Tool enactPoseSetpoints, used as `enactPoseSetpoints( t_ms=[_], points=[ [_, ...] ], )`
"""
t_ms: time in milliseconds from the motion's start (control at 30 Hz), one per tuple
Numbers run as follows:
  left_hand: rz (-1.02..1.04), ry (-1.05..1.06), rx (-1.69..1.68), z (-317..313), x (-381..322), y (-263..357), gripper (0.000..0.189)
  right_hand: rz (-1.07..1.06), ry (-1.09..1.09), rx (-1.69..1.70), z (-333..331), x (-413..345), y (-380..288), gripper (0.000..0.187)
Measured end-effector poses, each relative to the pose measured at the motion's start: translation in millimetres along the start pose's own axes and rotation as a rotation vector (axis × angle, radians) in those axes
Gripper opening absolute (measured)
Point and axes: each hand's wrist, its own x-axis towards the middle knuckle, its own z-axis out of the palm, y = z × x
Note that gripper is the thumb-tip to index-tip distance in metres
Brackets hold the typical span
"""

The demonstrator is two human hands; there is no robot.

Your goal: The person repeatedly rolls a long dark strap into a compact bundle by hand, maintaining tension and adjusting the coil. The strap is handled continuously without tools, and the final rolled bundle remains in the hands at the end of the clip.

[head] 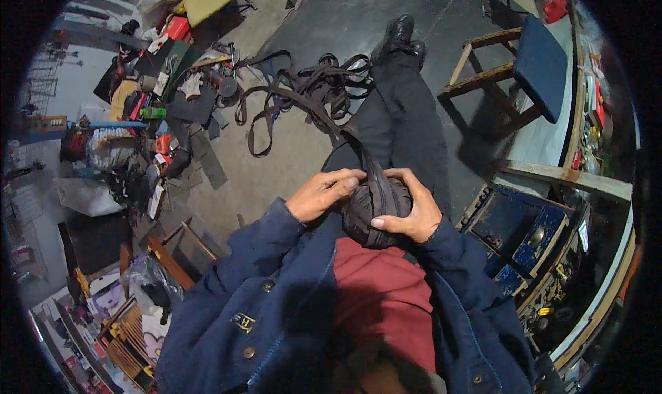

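Note:
A thick ball of dark zipper tape (380, 213) rests against my lap. My right hand (414, 207) grips its right side, with the thumb across the front. My left hand (331, 192) is at the upper left of the ball, fingertips on the tape where it meets the wound part. From the ball a strip of the same tape (310, 104) runs up over my thigh. It leads into a loose, tangled heap of tape (331, 81) on the floor beside my legs.
At the right stands a wooden stool (540, 68) with a blue seat, near a worn blue cabinet with drawers (538, 233). Scraps, a white glove (192, 85) and a green bottle (153, 113) clutter the left. A yellow cloth (212, 0) lies at the upper left.

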Motion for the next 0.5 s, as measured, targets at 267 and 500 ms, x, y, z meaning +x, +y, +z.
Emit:
enactPoseSetpoints(
  t_ms=[267,500],
  points=[
    [0.094,-0.162,-0.491,18.8,35.5,8.2,0.059,-0.076,0.071,0.012,7.6,-4.6,-1.2,0.125],
    [0.037,-0.169,-0.658,23.6,32.4,20.4,0.056,0.033,0.033,0.04,7.4,-6.6,-0.3,0.14]
  ],
)
